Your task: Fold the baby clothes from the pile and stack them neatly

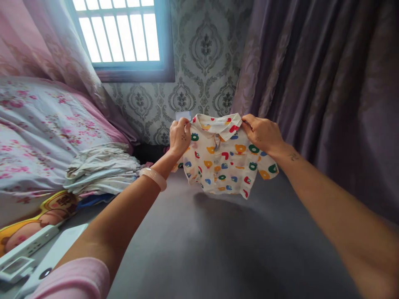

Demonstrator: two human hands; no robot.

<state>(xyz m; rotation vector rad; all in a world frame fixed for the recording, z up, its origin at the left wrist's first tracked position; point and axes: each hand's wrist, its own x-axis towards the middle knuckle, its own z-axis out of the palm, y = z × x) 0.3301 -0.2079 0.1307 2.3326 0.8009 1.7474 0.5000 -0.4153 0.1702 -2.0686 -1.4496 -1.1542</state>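
Small white collared shirt [222,162] with red, yellow, green and blue printed shapes hangs spread above the flat grey surface [224,245] — the left hand [180,136] pinches it near one end of the collar, the right hand [263,132] near the other, fingers closed on fabric. At left, a pile of pale, rumpled cloths [101,168] lies beside white, pink-flowered bedding [46,120]; a white rectangular power strip [35,241] lies nearer the camera.
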